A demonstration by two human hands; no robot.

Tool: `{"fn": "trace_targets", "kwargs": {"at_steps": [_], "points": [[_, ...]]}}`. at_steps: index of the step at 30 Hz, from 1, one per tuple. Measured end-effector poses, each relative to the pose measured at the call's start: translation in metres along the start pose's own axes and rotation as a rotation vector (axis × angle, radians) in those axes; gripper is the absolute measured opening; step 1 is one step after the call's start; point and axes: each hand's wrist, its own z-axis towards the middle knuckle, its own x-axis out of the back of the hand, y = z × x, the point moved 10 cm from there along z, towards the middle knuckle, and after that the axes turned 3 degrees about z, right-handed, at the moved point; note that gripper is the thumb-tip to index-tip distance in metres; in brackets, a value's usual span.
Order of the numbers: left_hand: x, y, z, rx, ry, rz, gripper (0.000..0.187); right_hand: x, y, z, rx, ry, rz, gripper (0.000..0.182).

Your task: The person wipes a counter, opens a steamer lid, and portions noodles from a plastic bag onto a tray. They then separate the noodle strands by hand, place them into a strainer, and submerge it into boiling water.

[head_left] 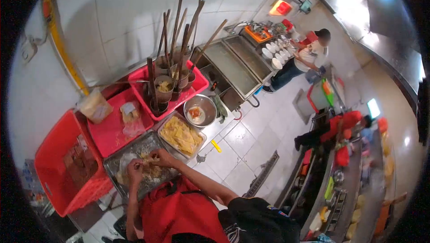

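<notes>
Both of my hands work over a metal tray (154,142) that holds pale, shredded food (154,170). My left hand (135,169) is closed in a pinch beside a clear plastic bag (125,162) lying on the tray's left part. At the right, my right hand (162,158) is also closed, its fingertips at the shreds. What either hand grips is too small to make out. Touching the tray's far right side is a square container (181,136) of yellow, sheet-like food. A steel bowl (202,104) with an orange-red item inside stands beyond it.
A red basket (56,167) stands at left. Pink trays carry bagged food (95,105) and several pots with long sticks (181,41). Steel sinks (233,70) line the wall. One person (309,57) stands by white bowls; another (336,128) is near the shelves.
</notes>
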Motion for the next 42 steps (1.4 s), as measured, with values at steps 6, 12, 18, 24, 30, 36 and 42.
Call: {"fn": "trace_targets", "kwargs": {"at_steps": [6,12,18,24,30,36,42], "points": [[0.012,-0.004,0.009,0.034,-0.009,0.377,0.011,-0.024,0.015,0.002,-0.063,-0.047,-0.195,0.027],[-0.013,-0.043,0.014,0.077,-0.18,-0.226,0.013,-0.006,-0.006,-0.005,-0.023,0.0,0.022,0.021],[-0.007,0.057,-0.007,0.221,-0.165,-0.237,0.013,0.008,0.006,-0.008,-0.197,0.137,0.025,0.024],[0.008,-0.018,0.007,-0.135,0.058,0.216,0.01,-0.001,-0.009,-0.007,-0.128,0.086,0.097,0.025],[-0.003,-0.044,0.007,0.057,-0.048,0.019,0.014,-0.005,0.001,-0.017,-0.21,0.149,0.05,0.025],[0.0,-0.022,0.005,-0.154,0.004,0.109,0.021,-0.006,-0.026,-0.013,-0.021,0.105,-0.058,0.026],[-0.009,-0.046,0.012,0.012,-0.147,0.155,0.027,-0.014,-0.011,-0.011,-0.104,0.15,0.018,0.029]]}}
